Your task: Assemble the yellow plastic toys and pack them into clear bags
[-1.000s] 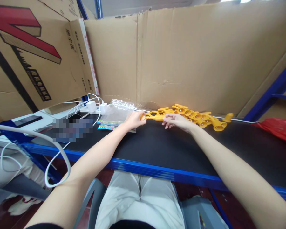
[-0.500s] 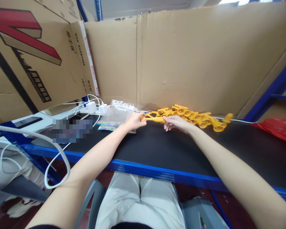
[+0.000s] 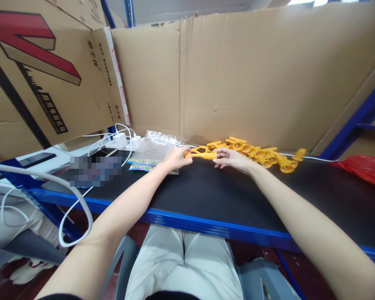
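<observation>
A yellow plastic toy horn (image 3: 203, 155), with an open loop in its body, spans the gap between my two hands above the black tabletop (image 3: 206, 196). My left hand (image 3: 178, 157) is closed around its left end, where a rounded yellow tip shows past the fingers. At the other end, the fingertips of my right hand (image 3: 231, 160) pinch the horn, the other fingers loosely bent. Behind and right of my right hand lies a heap of similar yellow horns (image 3: 258, 153), several with their flared mouths turned towards me. Clear plastic bags (image 3: 154, 150) lie beside my left hand.
Cardboard walls (image 3: 243, 75) stand along the back, and a printed carton (image 3: 90, 83) rises at the left. White cables (image 3: 84, 204) and chargers (image 3: 120, 139) sit at the left. A red plastic bag (image 3: 365, 168) lies at the right. A blue edge (image 3: 187, 221) runs along the table's front.
My right hand has shifted its hold on the horn, its fingers now less tightly curled. The horn's loop shows more openly. My left hand has stayed in place.
</observation>
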The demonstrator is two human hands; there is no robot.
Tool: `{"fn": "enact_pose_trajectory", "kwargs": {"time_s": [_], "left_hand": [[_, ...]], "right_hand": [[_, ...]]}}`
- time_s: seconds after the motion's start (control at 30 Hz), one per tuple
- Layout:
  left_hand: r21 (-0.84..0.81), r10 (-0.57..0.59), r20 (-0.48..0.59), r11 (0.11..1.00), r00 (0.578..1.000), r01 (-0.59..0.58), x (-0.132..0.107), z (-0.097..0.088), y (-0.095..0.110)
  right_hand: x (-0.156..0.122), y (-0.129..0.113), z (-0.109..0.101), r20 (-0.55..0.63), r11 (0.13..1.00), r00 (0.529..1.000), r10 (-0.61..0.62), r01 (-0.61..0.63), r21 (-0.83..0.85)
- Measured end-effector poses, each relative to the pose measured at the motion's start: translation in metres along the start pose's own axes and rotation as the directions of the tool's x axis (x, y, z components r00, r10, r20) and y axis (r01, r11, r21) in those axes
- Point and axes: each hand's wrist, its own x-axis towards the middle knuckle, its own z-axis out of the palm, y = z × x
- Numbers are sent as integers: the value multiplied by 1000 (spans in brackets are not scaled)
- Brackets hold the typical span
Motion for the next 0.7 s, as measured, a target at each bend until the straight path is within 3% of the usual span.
{"fn": "enact_pose_trajectory", "kwargs": {"time_s": [0.43, 0.7], "left_hand": [[-39, 28, -22, 999, 999, -29, -1, 0, 1], [-55, 49, -22, 997, 999, -50, -1, 1, 1]], "right_hand": [[0, -2, 4, -16, 997, 998, 54, -53, 55], [4, -4, 6, -18, 932, 991, 136, -122, 340]]}}
